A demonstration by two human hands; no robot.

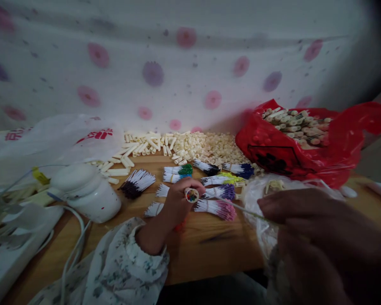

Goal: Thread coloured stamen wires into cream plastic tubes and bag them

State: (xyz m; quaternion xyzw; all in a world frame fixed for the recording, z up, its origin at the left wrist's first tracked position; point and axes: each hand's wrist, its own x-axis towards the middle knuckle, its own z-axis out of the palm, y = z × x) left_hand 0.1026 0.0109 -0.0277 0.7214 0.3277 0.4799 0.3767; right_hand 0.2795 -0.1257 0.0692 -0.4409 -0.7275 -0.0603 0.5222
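Note:
My left hand [180, 195] is closed around a cream pen barrel [187, 194], its open end facing me. Several coloured tips [192, 195] show inside that end. Nearer the camera and blurred, my right hand [317, 228] pinches a thin pale stick [246, 210], which points left toward the barrel. Around my left hand lie bundles of white pen refills with coloured ends: pink [217, 209], purple [221, 191], yellow [220, 179], green [179, 170] and dark blue [241, 170]. A loose fan of dark-tipped refills [139, 182] lies to the left.
Cream barrels [139, 146] and small cream parts [206, 146] are heaped along the back. A red bag [292, 156] of filled barrels stands at right, a clear plastic bag [257, 195] before it. On the left are a white jar [89, 192], a power strip [22, 245] and cables.

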